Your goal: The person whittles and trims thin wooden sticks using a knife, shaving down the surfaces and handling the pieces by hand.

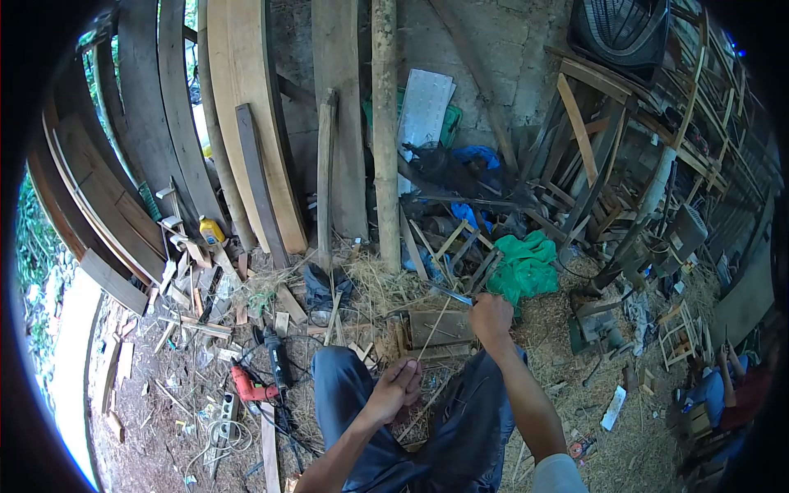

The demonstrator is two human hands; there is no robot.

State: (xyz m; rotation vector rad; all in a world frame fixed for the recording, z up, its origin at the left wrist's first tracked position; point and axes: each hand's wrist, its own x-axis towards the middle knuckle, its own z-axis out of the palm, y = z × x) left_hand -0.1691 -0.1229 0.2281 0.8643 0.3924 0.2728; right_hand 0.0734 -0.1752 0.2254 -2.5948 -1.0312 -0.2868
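Note:
My left hand [396,389] is closed on a thin light strip [434,330] above my lap, between my knees. The strip slants up and to the right from my fingers. Higher up and to the right, my right hand [492,318] is wrapped round the handle of a knife [451,293], whose blade points to the upper left. The blade lies near the strip's upper end; whether they touch I cannot tell. Just behind the right hand is a green plastic bag [523,264].
A red drill [251,384], a dark power tool [278,359] and a power strip [228,415] with cords lie left of my legs. Boards and a post [385,140] stand ahead. Wood scraps litter the ground. Another person [727,386] sits at the far right.

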